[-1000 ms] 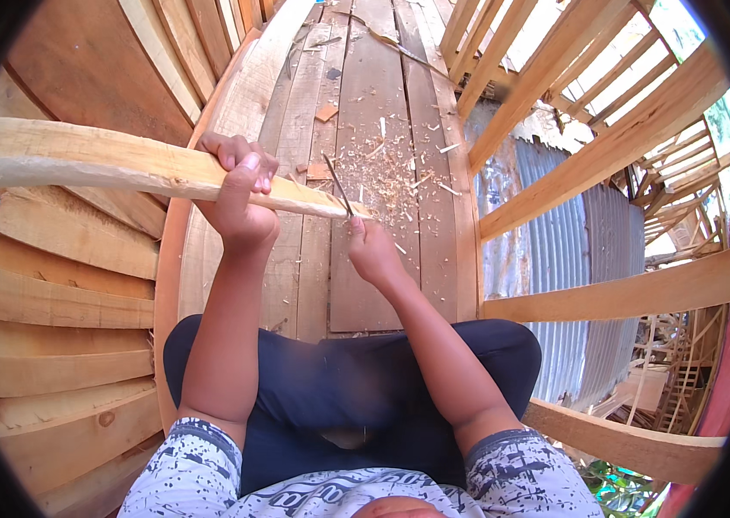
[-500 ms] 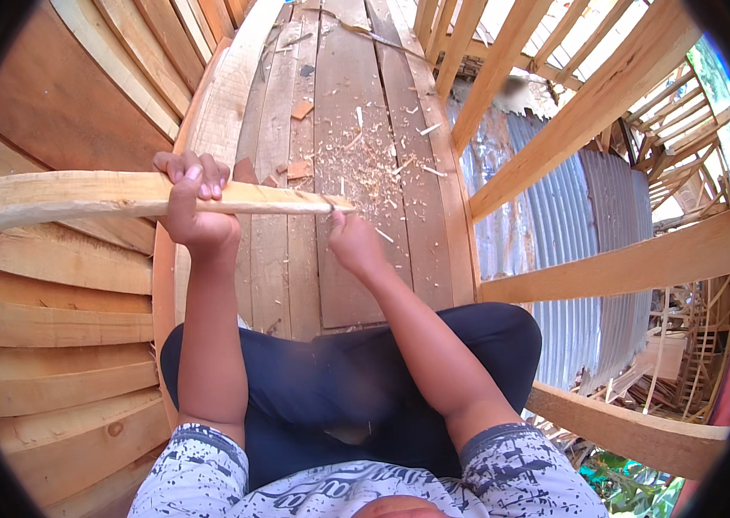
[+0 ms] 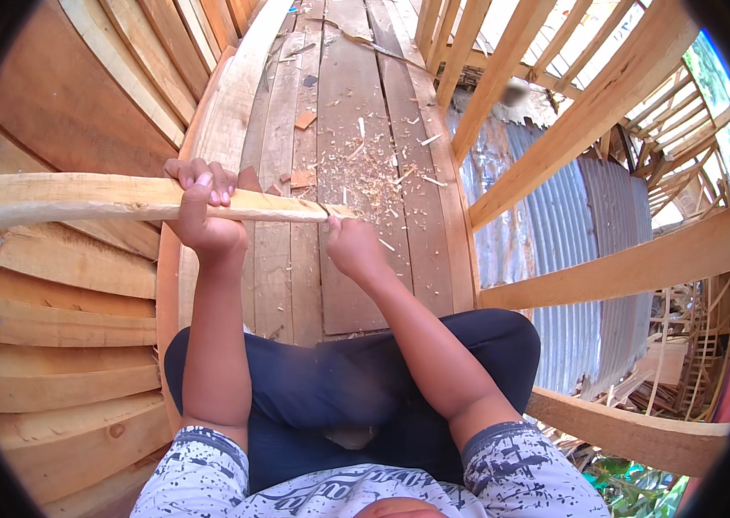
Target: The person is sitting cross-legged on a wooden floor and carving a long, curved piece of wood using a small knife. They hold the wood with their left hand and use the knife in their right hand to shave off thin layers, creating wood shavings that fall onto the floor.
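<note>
A long, pale wooden strip [image 3: 80, 197] stretches from the left edge to the middle of the picture, tapering toward its right end. My left hand [image 3: 209, 220] is closed around it, thumb on the near side and fingers over the top. At the tapered end my right hand [image 3: 356, 248] is closed, its thumb pressed to the strip's near edge. A thin dark edge [image 3: 323, 208] crosses the strip just above that thumb; it may be a blade, but the fist hides what is in it.
Wood shavings [image 3: 369, 177] and reddish-brown chips [image 3: 303, 179] litter the plank floor [image 3: 348, 298] ahead. Overlapping boards [image 3: 63, 324] form a wall on my left. Slanted wooden rails [image 3: 615, 259] stand on my right, with corrugated metal sheets [image 3: 555, 250] beyond. My crossed legs [image 3: 330, 380] are close below.
My left hand has shifted slightly right along with the strip. The right fist has moved a little left and down, and the dark edge sits farther left, away from the tip.
</note>
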`<action>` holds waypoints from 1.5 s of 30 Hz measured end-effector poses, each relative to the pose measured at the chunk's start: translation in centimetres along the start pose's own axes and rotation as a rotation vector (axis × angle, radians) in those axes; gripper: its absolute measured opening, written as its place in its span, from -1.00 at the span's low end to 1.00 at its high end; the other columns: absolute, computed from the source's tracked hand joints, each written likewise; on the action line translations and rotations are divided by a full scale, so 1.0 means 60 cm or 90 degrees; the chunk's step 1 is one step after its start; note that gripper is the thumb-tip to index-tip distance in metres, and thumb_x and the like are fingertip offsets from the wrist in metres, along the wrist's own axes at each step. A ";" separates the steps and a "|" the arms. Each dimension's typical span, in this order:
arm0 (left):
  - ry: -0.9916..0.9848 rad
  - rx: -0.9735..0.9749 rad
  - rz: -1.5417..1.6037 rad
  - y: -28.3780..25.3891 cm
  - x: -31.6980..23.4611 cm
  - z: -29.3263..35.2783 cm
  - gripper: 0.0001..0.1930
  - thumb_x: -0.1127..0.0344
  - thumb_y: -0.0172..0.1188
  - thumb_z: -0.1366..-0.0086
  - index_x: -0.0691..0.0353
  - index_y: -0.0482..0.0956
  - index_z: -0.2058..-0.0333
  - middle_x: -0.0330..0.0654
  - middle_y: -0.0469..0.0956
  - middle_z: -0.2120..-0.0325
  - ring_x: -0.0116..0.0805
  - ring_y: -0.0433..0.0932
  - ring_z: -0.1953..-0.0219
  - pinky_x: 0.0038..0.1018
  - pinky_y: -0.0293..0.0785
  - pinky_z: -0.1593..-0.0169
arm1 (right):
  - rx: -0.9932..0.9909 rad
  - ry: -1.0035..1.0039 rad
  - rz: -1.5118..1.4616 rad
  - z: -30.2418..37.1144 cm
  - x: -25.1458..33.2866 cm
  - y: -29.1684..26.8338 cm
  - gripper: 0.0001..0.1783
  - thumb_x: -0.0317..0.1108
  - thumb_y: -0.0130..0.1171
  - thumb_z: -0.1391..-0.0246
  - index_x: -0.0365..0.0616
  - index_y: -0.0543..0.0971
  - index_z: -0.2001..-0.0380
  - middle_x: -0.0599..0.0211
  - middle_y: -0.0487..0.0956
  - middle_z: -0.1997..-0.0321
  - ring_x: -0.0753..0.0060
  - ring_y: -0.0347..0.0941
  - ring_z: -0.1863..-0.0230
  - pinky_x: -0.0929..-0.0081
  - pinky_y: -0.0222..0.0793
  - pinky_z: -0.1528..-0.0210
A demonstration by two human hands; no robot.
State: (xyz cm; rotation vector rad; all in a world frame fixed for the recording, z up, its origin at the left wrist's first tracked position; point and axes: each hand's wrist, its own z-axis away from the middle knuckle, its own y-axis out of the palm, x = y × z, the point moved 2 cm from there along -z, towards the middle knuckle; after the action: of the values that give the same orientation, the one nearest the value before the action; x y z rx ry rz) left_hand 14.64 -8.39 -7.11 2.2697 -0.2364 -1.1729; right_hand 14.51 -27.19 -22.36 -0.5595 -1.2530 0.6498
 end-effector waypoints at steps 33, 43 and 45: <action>0.026 -0.039 0.064 -0.009 0.005 0.002 -0.77 0.56 0.15 -0.05 0.14 0.26 0.47 -0.31 0.28 0.60 -0.52 0.31 0.63 -0.55 0.32 0.49 | -0.060 -0.119 0.064 0.032 -0.003 0.011 -0.51 -0.12 -0.15 -0.37 -0.42 0.54 0.18 -0.35 0.60 0.33 -0.42 0.55 0.22 -0.20 0.41 0.10; 0.023 -0.038 0.023 0.007 0.002 0.003 -0.80 0.56 0.13 -0.03 0.15 0.29 0.48 -0.32 0.30 0.62 -0.54 0.35 0.63 -0.58 0.31 0.51 | -0.067 -0.021 0.121 0.001 -0.066 0.035 -0.45 -0.07 -0.18 -0.39 -0.41 0.57 0.26 -0.29 0.63 0.26 -0.33 0.58 0.16 -0.16 0.45 0.07; 0.030 -0.039 0.018 -0.001 -0.001 0.002 -0.80 0.56 0.14 -0.03 0.16 0.30 0.47 -0.33 0.30 0.62 -0.55 0.34 0.63 -0.59 0.31 0.51 | -0.039 0.008 0.170 0.001 -0.049 0.028 -0.45 -0.08 -0.18 -0.39 -0.41 0.58 0.25 -0.30 0.63 0.26 -0.33 0.58 0.16 -0.15 0.45 0.06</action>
State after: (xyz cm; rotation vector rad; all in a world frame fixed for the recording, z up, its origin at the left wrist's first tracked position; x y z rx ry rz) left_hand 14.52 -8.36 -7.18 2.2311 -0.2111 -1.0956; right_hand 13.71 -28.13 -25.52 -0.7894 -1.2000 0.8306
